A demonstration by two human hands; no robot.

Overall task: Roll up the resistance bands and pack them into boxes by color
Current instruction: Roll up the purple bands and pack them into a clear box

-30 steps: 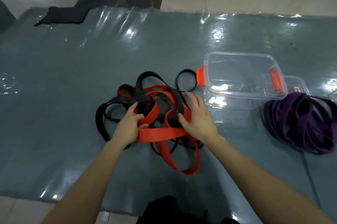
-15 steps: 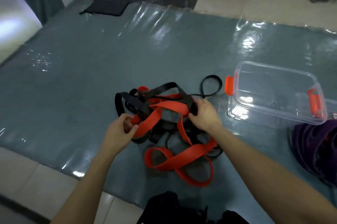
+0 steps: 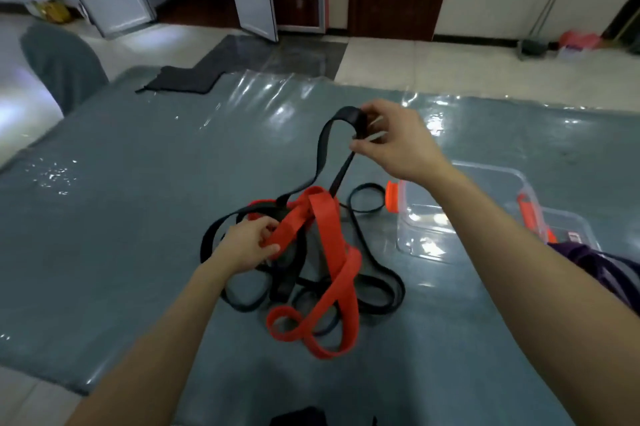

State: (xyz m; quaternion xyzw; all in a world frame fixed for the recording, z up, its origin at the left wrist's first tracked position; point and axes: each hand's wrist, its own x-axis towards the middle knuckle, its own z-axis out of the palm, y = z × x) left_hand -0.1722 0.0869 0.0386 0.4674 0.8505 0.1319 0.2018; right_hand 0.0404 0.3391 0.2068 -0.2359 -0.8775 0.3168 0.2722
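A tangle of red bands [image 3: 329, 245] and black bands [image 3: 381, 287] lies mid-table. My right hand [image 3: 391, 141] pinches the top of one black band [image 3: 322, 151] and holds it lifted above the heap, its loop trailing down into the tangle. My left hand [image 3: 249, 245] grips a red band at the left side of the heap. A clear plastic box [image 3: 426, 242] with orange latches stands to the right, partly behind my right forearm. Purple bands [image 3: 595, 262] lie at the far right edge.
The table [image 3: 121, 200] wears a shiny grey-blue plastic cover. A dark cloth [image 3: 187, 79] lies at the far edge. A grey chair back [image 3: 59, 65] stands at the far left. A second clear box [image 3: 575, 228] sits beside the first.
My right hand has closed on a black band and raised it up and away from the pile. My left hand stays at the red band. The camera has tilted up.
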